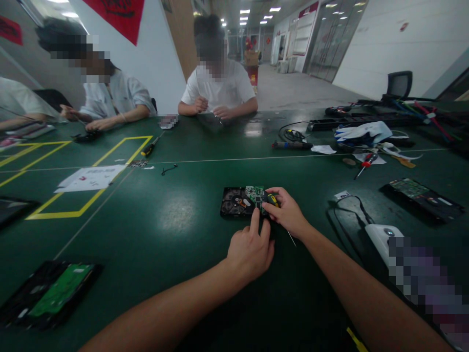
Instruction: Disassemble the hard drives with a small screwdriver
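Observation:
A hard drive (234, 203) lies on the green table in front of me, its dark underside with a round hub facing up. A green circuit board (255, 194) covers its right part. My left hand (252, 249) reaches in from below, with the index finger stretched onto the board's near edge and the other fingers partly bent. At the drive's right end is my right hand (287, 212), closed around a screwdriver (272, 200) with a yellow and black handle. Its thin shaft sticks out below the palm, pointing toward me. The right fingertips touch the board's right side.
Other hard drives lie at the left (54, 293) and right (423, 199). A white device (383, 239) with a cable is near my right arm. A red screwdriver (364, 165), gloves (364, 133) and a paper sheet (91, 178) lie farther back. Several people sit opposite.

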`<state>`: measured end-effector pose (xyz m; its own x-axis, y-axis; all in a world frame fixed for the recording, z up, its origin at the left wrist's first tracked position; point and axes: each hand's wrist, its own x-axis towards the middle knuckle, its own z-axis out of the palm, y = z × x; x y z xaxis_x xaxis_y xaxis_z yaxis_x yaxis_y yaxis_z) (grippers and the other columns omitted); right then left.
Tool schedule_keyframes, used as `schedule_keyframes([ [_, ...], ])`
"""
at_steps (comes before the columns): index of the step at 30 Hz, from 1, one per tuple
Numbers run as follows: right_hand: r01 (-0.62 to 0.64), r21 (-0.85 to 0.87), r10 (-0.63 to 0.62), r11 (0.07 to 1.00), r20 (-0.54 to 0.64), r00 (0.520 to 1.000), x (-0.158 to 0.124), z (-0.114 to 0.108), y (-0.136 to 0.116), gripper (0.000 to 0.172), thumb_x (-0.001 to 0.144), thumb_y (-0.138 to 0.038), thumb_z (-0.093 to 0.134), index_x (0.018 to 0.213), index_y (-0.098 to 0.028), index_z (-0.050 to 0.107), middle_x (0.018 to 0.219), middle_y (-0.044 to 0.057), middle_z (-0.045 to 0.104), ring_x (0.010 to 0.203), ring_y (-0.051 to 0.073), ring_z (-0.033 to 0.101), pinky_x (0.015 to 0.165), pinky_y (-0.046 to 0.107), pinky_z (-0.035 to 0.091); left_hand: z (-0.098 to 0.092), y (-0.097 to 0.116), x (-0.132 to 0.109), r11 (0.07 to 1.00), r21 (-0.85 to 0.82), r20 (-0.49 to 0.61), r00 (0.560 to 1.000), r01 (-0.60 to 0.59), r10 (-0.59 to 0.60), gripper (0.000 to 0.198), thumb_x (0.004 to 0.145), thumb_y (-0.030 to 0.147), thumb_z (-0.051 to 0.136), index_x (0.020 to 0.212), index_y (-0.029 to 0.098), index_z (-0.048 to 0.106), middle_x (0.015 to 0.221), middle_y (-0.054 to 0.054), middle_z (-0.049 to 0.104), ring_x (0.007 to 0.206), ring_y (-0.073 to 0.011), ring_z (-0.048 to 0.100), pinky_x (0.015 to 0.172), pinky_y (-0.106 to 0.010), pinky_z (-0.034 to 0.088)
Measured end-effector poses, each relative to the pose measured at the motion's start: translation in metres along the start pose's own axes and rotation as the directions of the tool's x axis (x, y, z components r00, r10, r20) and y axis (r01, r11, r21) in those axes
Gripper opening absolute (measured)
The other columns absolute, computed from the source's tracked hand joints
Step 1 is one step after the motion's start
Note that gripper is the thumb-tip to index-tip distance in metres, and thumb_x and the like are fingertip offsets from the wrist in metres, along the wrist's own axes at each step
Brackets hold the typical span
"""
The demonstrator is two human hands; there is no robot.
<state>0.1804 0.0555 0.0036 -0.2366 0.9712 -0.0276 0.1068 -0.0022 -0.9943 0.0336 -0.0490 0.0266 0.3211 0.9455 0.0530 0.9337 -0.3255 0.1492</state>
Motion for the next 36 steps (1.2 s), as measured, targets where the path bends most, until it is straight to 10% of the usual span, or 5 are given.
schedule_keyframes([
  [9,0.003,0.445,0.039,0.895,-0.084,0.996,0.001,-0.004,-0.006,0.047,0.072,-0.030,0.081,0.111,-0.020,0.057,0.060,-0.009,0.046,0.047,0.006,0.040,0.038,0.016,0.025,-0.003,0.001,0.000,0.991,-0.016,-0.021,0.991,-0.130,0.129,0.036,0.098,0.032,0.045,0.131,0.019,0.051,0.146,-0.015,0.049,0.092,-0.0228,0.070,0.071,-0.037,0.060],
  [24,-0.022,0.444,0.078,0.896,-0.109,0.991,-0.001,-0.005,-0.009,0.036,0.077,-0.040,0.080,0.096,-0.022,0.055,0.064,-0.003,0.063,0.038,0.005,0.042,0.033,0.017,0.018,0.000,-0.002,0.002,0.994,-0.005,-0.034,0.994,-0.106,0.105,0.054,0.096,0.032,0.048,0.146,0.014,0.041,0.156,-0.018,0.041,0.101,-0.0262,0.070,0.081,-0.040,0.061],
  [29,-0.002,0.502,0.063,0.865,-0.105,0.992,-0.001,-0.007,-0.010,0.034,0.072,-0.030,0.082,0.095,-0.021,0.058,0.090,0.006,0.073,0.075,0.019,0.073,0.033,0.016,0.021,0.002,-0.002,0.003,0.996,-0.006,-0.035,0.996,-0.088,0.088,0.056,0.096,0.034,0.050,0.148,0.014,0.039,0.157,-0.021,0.039,0.101,-0.0268,0.071,0.081,-0.040,0.060],
  [36,-0.015,0.517,0.052,0.856,-0.059,0.997,-0.001,-0.010,-0.010,0.026,0.082,-0.040,0.072,0.091,-0.017,0.065,0.123,0.016,0.069,0.106,0.030,0.072,0.032,0.015,0.028,0.000,-0.001,0.003,0.997,-0.014,-0.016,0.997,-0.072,0.072,0.048,0.096,0.034,0.049,0.140,0.014,0.047,0.152,-0.021,0.043,0.100,-0.0267,0.071,0.080,-0.040,0.061],
])
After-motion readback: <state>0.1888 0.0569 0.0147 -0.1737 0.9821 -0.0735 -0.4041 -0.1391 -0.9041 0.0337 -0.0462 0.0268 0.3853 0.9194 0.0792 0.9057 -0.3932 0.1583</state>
